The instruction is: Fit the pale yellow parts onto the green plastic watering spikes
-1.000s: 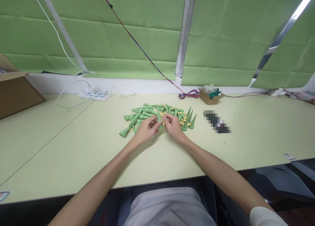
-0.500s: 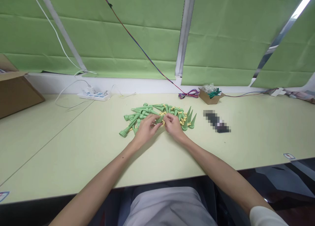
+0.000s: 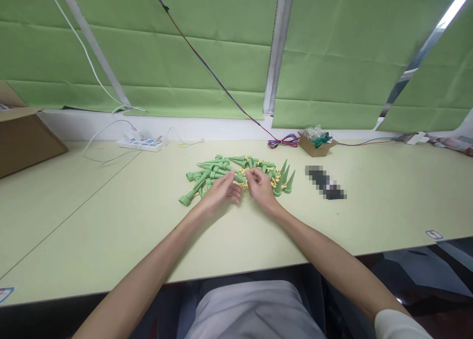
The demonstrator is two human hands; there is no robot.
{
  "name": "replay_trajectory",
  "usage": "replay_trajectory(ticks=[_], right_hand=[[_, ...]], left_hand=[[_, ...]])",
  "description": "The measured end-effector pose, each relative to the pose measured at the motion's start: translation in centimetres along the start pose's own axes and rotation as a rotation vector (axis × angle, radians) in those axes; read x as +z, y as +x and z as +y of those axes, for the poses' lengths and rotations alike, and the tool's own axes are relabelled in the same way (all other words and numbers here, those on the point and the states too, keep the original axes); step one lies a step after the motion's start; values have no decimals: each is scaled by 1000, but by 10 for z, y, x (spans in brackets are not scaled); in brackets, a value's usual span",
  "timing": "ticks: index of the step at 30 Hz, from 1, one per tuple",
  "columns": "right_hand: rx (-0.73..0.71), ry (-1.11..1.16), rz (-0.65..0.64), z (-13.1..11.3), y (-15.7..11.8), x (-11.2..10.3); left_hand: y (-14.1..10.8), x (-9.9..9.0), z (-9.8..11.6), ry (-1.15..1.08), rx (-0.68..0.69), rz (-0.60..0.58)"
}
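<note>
Green cone-shaped spikes (image 3: 192, 193) lie in a loose pile on the pale table, mixed with small yellow pieces (image 3: 275, 182). At the pile's right end, several green spikes (image 3: 290, 181) stand point up. My left hand (image 3: 223, 192) is at the pile's near edge, turned sideways, its fingers apart and nothing in them. Just to its right, my right hand (image 3: 260, 186) is closed in a pinch on the end of a green spike (image 3: 240, 178), which points left between the two hands.
A small cardboard box (image 3: 317, 146) with plastic and green bits sits behind, right of coiled red-blue wire (image 3: 284, 141). A power strip (image 3: 143, 143) lies back left, a large carton (image 3: 29, 137) far left. A blurred dark object (image 3: 325, 183) is on the right.
My left hand has opened and let go of the green spike, turning with its fingers lower. My right hand has stayed nearly in place.
</note>
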State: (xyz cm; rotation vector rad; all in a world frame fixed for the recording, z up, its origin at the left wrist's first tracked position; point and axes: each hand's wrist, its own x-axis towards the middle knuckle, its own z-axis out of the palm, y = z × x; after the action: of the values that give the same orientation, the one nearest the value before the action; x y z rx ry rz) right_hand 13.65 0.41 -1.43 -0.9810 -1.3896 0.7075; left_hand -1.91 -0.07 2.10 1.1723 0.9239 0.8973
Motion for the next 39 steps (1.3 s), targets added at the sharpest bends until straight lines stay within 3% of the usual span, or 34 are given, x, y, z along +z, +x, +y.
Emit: replay_trajectory(ticks=[6,13,19,24,30,35,39], right_hand=[[-51,-54,-96,-7,-4,0],[-34,-72,-105,-8,-4,1],[44,-29,-106,-5,-2,2],[98,31,-110,-1,-1,2],[136,44,-97,-3,0,1],[154,72,-101,-3,1,2],[167,82,-98,1,1,2]], left_hand=[[-2,0,2,-92,-51,-83],[-3,0,1,-72,-12,-20],[-3,-2,-1,96,151,-18],[-3,-4,-1,395,318,0],[-6,-1,-2,740,554,104],[-9,1,-2,818,590,117],[-8,4,-3,713,550,151]])
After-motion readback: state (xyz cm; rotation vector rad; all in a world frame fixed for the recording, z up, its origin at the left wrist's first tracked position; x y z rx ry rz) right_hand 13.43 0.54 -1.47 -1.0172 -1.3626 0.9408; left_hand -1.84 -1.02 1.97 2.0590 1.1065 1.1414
